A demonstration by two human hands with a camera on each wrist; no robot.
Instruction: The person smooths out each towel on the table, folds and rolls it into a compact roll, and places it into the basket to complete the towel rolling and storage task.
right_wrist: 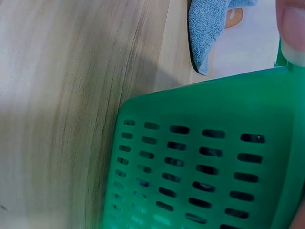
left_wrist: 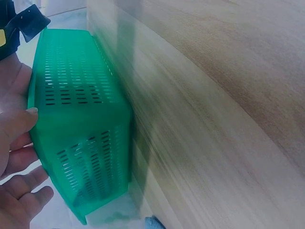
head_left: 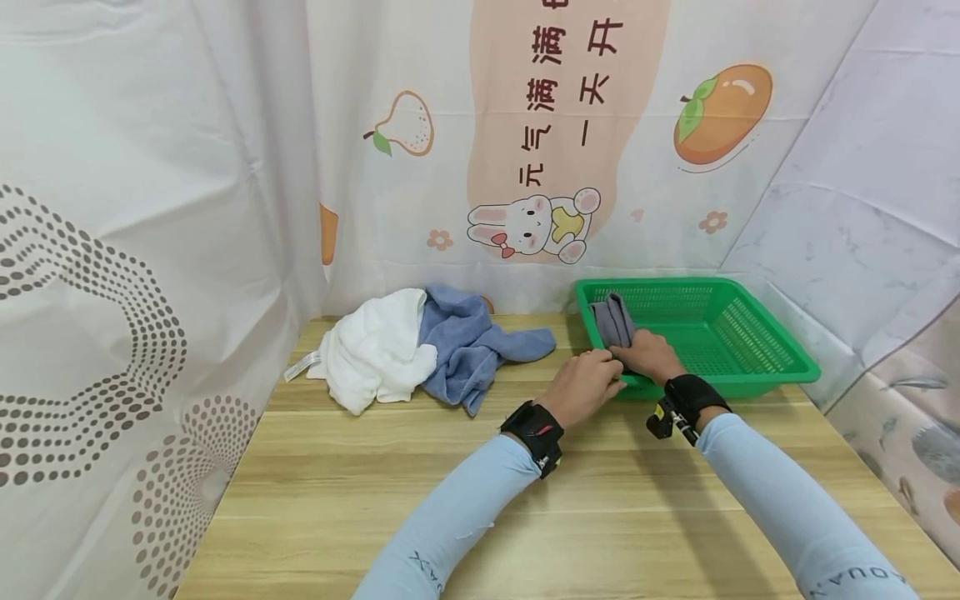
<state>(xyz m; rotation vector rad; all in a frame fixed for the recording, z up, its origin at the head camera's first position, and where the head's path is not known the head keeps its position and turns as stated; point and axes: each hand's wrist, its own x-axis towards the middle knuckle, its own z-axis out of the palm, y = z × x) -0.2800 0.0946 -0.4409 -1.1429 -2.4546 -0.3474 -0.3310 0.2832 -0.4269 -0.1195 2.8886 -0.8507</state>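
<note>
1 folded gray cloth (head_left: pixel 611 319) is placed inside the green basket (head_left: pixel 772 382), by its left wall; its near end is covered by the right hand (head_left: pixel 651 357). The basket's near left corner is met by the left hand (head_left: pixel 583 385). Whether anything is gripped by either hand cannot be told. A white cloth (head_left: pixel 375 346) and a blue cloth (head_left: pixel 468 342) are heaped together, well left.

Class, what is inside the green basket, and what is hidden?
Inside the green basket, a folded gray cloth is at the left end. The right hand covers the near-left corner; anything beneath cannot be seen.
</note>
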